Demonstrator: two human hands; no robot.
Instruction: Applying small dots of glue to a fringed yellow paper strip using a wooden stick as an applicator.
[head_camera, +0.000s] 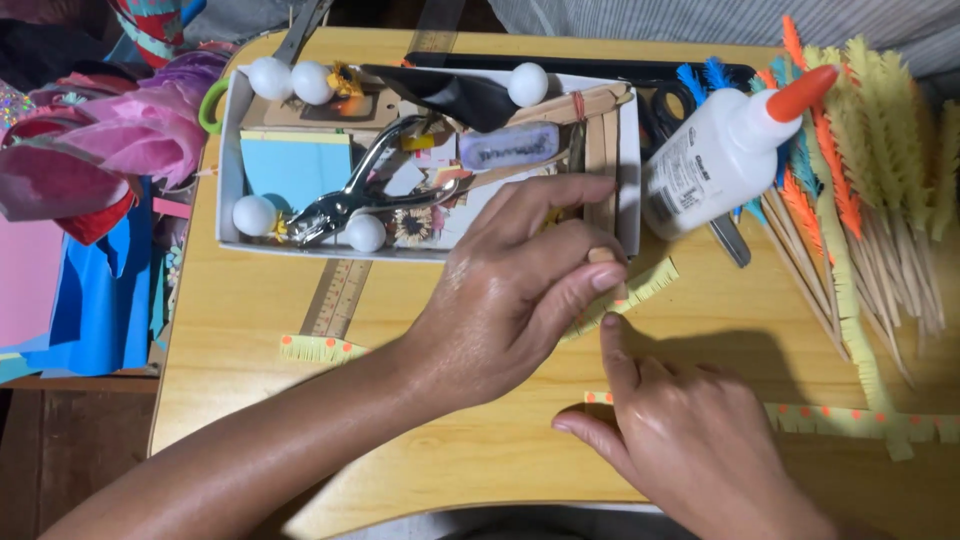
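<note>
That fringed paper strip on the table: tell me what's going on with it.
A person's left hand pinches a wooden stick against the fringed yellow-green paper strip, while the right hand presses an index finger on the strip beside it. A white glue bottle lies behind, next to a box of craft supplies.

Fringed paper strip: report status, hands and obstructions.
Left hand pinching fringed yellow strip on table. Right hand index fingertip pressing strip. Glue bottle, craft box close behind.
</note>
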